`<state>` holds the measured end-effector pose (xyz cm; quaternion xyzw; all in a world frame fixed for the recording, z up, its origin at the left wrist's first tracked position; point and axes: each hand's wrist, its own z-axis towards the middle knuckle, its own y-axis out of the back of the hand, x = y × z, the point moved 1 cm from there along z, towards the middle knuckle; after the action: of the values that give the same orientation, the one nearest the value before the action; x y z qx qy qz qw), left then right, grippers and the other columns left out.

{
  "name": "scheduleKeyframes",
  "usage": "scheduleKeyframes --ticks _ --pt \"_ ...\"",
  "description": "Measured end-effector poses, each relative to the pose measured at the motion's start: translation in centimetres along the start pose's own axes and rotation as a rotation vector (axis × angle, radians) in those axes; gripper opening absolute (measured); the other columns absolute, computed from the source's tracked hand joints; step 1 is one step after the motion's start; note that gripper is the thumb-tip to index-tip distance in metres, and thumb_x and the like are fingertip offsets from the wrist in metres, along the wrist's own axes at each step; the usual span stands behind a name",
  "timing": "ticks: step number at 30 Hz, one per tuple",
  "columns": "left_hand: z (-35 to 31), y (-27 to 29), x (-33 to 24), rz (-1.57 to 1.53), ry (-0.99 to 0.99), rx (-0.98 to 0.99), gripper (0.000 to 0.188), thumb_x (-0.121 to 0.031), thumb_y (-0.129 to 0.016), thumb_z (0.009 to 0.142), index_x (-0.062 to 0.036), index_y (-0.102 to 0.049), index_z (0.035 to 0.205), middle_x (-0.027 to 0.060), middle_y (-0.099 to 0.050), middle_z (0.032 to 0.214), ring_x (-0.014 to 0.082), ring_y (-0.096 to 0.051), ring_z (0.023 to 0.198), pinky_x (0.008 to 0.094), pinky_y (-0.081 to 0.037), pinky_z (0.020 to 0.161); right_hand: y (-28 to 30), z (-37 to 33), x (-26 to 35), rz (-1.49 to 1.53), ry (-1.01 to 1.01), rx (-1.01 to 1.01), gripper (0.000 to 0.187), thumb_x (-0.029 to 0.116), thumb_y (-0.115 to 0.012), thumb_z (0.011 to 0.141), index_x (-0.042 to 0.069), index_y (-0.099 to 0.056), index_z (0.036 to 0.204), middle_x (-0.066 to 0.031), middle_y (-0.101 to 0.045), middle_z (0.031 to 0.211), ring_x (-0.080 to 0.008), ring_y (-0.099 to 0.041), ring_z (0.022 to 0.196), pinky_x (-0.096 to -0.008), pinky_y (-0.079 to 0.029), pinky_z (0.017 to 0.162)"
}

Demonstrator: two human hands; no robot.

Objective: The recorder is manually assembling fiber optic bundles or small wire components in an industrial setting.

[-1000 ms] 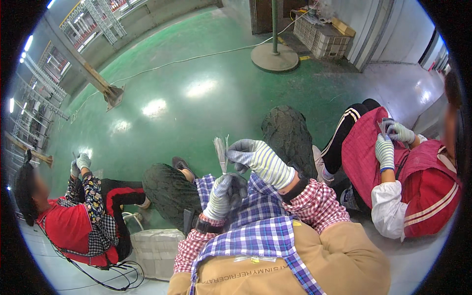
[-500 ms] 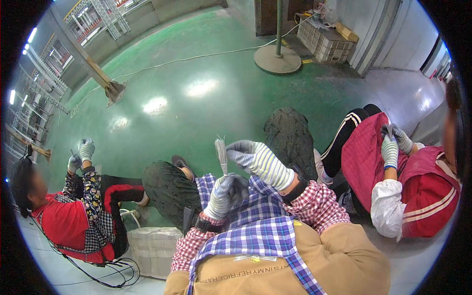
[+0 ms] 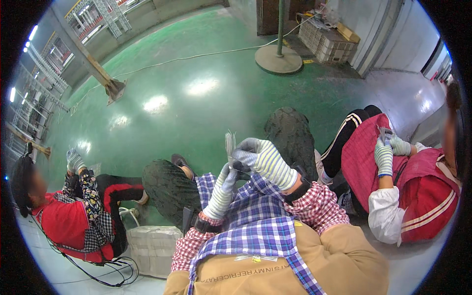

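Over my lap, my left hand (image 3: 222,191), in a striped glove with grey fingertips, is closed round the lower end of a bundle of thin pale strands (image 3: 229,143). The strands stand upright and spread a little at the top. My right hand (image 3: 265,162), gloved the same way, has its fingers bent and pinched at the bundle's lower right side, against the left fingers. The fingertips overlap there, so the bundle's bottom end is hidden. Beneath both hands lies my blue checked apron (image 3: 255,204).
Co-workers sit close on either side: a person in a red vest (image 3: 61,221) at left, another in a red apron (image 3: 366,155) at right. A pale wrapped block (image 3: 155,250) stands by my left side. Farther off are a round-based post (image 3: 279,60) and a plastic crate (image 3: 327,44).
The bundle and my left hand have shifted slightly right and up. My right hand has moved down onto the bundle's lower part, its fingers closing in. Both co-workers' hands have moved slightly.
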<state>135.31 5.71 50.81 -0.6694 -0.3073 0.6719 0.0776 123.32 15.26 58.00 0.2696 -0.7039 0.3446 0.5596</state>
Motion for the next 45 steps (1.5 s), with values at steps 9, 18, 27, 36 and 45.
scheduleKeyframes --ticks 9,18,27,36,45 --pt "0.0 0.7 0.6 0.016 -0.036 -0.092 0.039 -0.031 -0.061 0.088 -0.0038 -0.053 0.116 0.0051 -0.059 0.102 0.0169 -0.057 0.093 0.0323 -0.044 0.085 0.3 -0.2 -1.0 -0.152 -0.051 0.068 0.025 0.021 -0.068 0.081 -0.001 -0.063 0.091 -0.0054 -0.064 0.077 -0.0092 -0.057 0.071 -0.026 -0.048 0.065" --pt "-0.2 1.2 0.1 -0.129 -0.019 -0.149 0.033 -0.028 -0.063 0.086 -0.0045 -0.057 0.107 0.0048 -0.061 0.087 0.0155 -0.06 0.073 0.0302 -0.049 0.067 -0.2 0.2 -2.1 -0.227 0.006 0.058 0.022 0.02 -0.068 0.081 0.0 -0.065 0.09 -0.0036 -0.064 0.079 -0.0082 -0.055 0.073 -0.0261 -0.047 0.067" --pt "-0.3 0.7 -0.4 -0.145 -0.02 -0.198 0.015 -0.016 -0.059 0.089 -0.0059 -0.058 0.1 0.0061 -0.063 0.088 0.0131 -0.06 0.07 0.027 -0.05 0.066 -0.7 0.3 -1.4 -0.156 0.001 0.044 0.023 0.019 -0.068 0.082 0.0 -0.064 0.094 -0.0025 -0.064 0.084 -0.0076 -0.056 0.076 -0.0236 -0.047 0.069" --pt "-0.2 0.9 -0.7 -0.126 -0.057 -0.239 0.017 -0.023 -0.058 0.09 -0.0064 -0.055 0.096 0.0073 -0.062 0.092 0.0123 -0.059 0.067 0.0271 -0.051 0.065 -0.4 0.3 -1.4 -0.221 0.017 0.011 0.023 0.019 -0.068 0.082 -0.001 -0.064 0.093 -0.0036 -0.065 0.082 -0.0078 -0.057 0.074 -0.0237 -0.047 0.067" --pt "-0.4 1.3 -0.7 -0.182 -0.067 -0.263 0.021 -0.024 -0.059 0.089 -0.0055 -0.053 0.097 0.009 -0.062 0.092 0.0121 -0.058 0.066 0.0269 -0.051 0.064 -0.4 0.1 -1.2 -0.159 0.024 -0.054 0.024 0.02 -0.067 0.082 0.0 -0.064 0.096 -0.0016 -0.063 0.081 -0.0058 -0.054 0.068 -0.0208 -0.044 0.061"
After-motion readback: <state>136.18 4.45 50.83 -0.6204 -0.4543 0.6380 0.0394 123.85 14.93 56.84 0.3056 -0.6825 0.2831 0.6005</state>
